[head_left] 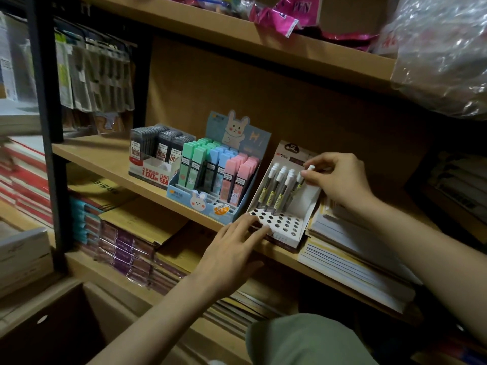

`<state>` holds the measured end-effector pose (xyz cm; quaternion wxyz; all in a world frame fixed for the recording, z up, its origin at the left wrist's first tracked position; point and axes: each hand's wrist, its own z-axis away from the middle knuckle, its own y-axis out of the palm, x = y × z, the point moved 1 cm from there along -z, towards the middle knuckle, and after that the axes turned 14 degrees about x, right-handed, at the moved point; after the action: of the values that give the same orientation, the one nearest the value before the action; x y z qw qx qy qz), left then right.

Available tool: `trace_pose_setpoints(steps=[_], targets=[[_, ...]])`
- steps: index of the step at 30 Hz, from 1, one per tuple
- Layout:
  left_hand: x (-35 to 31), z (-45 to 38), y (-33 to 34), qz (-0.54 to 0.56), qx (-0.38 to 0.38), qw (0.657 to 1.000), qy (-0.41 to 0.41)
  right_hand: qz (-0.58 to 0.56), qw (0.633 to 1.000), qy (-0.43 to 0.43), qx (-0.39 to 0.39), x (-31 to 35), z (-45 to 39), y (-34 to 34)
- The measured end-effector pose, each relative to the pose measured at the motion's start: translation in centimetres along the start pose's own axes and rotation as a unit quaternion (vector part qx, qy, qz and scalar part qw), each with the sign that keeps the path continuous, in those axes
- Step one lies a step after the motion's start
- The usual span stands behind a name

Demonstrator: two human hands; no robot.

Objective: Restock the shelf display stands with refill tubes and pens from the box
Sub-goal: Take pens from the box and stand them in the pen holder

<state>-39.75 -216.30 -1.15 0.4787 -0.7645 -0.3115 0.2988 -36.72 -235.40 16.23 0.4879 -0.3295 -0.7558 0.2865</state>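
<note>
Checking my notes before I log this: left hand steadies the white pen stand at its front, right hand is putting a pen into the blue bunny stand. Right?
Not quite. In the head view the right hand pinches a pen over the white pen stand, not the blue bunny stand. The left hand does rest on the white stand's front.

Box [39, 322] cut off, bottom-left.
</note>
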Motion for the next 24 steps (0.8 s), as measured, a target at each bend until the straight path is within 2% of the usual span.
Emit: trace_pose_setpoints(steps=[8,12,16,24], targets=[[0.1,-0.3,0.8,-0.008,0.009,1.000,-0.015,0.047,0.999,-0.006,0.014,0.2,-0.7,0.4],[-0.2,-0.6,0.6,-0.010,0.010,1.000,-0.027,0.098,0.995,0.022,-0.027,0.4,-1.4,0.6],[-0.2,-0.7,0.4,-0.011,0.015,0.999,-0.028,0.109,0.994,0.005,0.021,-0.2,-1.2,1.3],[0.1,-0.9,0.4,-0.013,0.039,0.999,-0.030,0.140,0.989,0.023,0.046,-0.2,-2.1,0.8]])
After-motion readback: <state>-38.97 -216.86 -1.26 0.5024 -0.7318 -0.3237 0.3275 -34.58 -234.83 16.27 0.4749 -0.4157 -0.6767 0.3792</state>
